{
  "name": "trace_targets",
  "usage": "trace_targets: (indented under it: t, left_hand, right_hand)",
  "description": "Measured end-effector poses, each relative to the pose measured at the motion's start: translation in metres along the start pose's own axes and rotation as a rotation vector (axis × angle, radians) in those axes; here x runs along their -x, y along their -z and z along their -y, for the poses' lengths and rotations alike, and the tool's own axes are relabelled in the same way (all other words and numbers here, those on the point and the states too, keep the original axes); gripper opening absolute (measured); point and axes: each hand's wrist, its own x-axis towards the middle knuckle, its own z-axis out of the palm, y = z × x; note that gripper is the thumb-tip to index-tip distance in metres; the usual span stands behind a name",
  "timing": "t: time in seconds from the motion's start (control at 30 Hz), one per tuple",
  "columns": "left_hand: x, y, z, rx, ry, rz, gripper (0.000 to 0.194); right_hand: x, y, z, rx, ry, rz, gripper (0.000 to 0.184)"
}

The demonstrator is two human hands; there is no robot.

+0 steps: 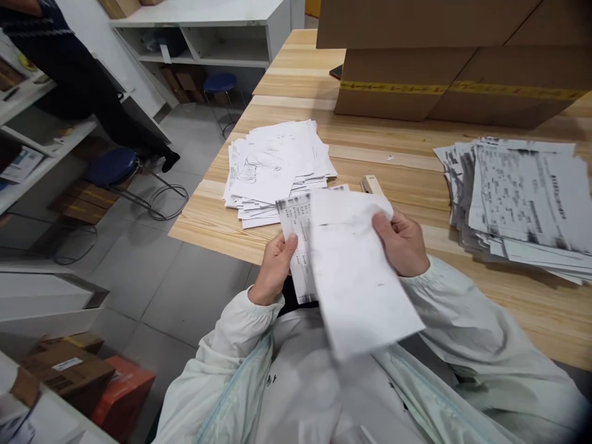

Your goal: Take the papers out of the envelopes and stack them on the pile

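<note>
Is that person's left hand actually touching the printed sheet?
Touching. The head view shows it: the left hand grips the printed sheet at its edge, thumb on top.

the left forearm [231, 342] and right forearm [462, 317], both sleeved, slant inward in front of the torso [309, 376]; the left hand [272, 268] is pinched, its thumb [291, 243] on top and pointing forward, fingers [274, 245] curled; the right hand [404, 243], a little farther forward, is also pinched, its thumb tip [382, 221] turned toward the left hand; the two hands stand apart, wrists bare at the cuffs
</note>
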Motion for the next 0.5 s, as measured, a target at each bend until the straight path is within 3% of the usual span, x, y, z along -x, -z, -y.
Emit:
trace_targets:
  t: [0.07,0.17,0.5]
  left_hand:
    - [0.0028,-0.0040,0.0035,-0.039,0.022,0.009,0.050]
    - [0.0054,-0.0062,0.0051,-0.088,0.054,0.005,0.055]
    - [0.0096,-0.0061,0.0029,-0.131,0.027,0.136,0.055]
  right_hand:
    - [0.0055,-0.0082,-0.0001,0.042,0.044,-0.102,0.049]
    - [0.0077,-0.0108,-0.0022,0.143,0.123,-0.157,0.045]
    - [0.0098,-0.0099,-0.0001,0.235,0.200,-0.129,0.036]
